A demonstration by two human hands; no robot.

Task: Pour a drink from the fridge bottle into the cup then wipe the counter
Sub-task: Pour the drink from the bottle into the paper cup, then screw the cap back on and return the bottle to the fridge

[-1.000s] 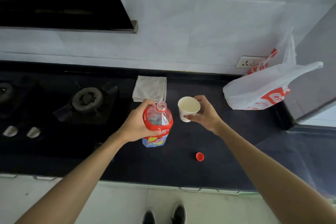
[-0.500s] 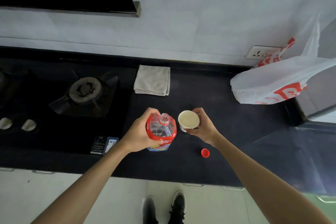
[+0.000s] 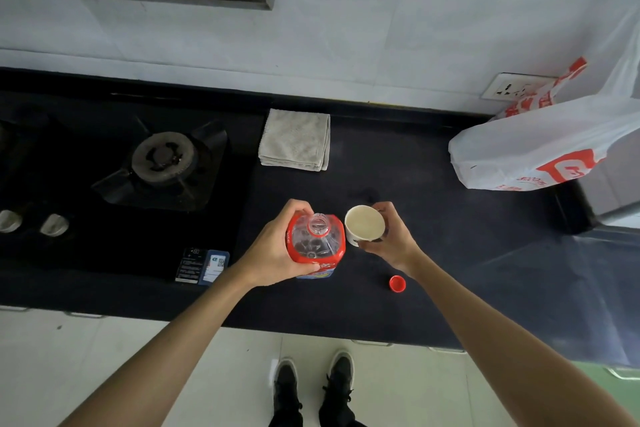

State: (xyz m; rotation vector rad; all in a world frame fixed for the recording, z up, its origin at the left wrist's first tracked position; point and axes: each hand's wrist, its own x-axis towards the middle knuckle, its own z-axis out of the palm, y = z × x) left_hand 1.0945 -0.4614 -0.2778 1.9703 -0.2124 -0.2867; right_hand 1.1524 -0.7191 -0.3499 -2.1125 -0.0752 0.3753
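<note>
An uncapped plastic bottle (image 3: 317, 243) with a red label stands roughly upright over the dark counter (image 3: 450, 253), gripped around its shoulder by my left hand (image 3: 275, 250). Just right of its mouth, my right hand (image 3: 393, 236) holds a white paper cup (image 3: 364, 225), its pale inside facing the camera. Bottle and cup almost touch. The bottle's red cap (image 3: 397, 283) lies on the counter to the right of the bottle. A folded grey cloth (image 3: 295, 139) rests at the back of the counter near the wall.
A gas hob (image 3: 162, 163) with a burner fills the counter's left side, two knobs (image 3: 31, 224) at its front. A white and red plastic bag (image 3: 540, 146) sits at the back right below a wall socket (image 3: 512, 88). My shoes (image 3: 313, 388) show on the pale floor.
The view has tilted down and the bottle and cup now sit lower in frame, nearer the counter's front. The bottle has come more upright; both grips are unchanged.
</note>
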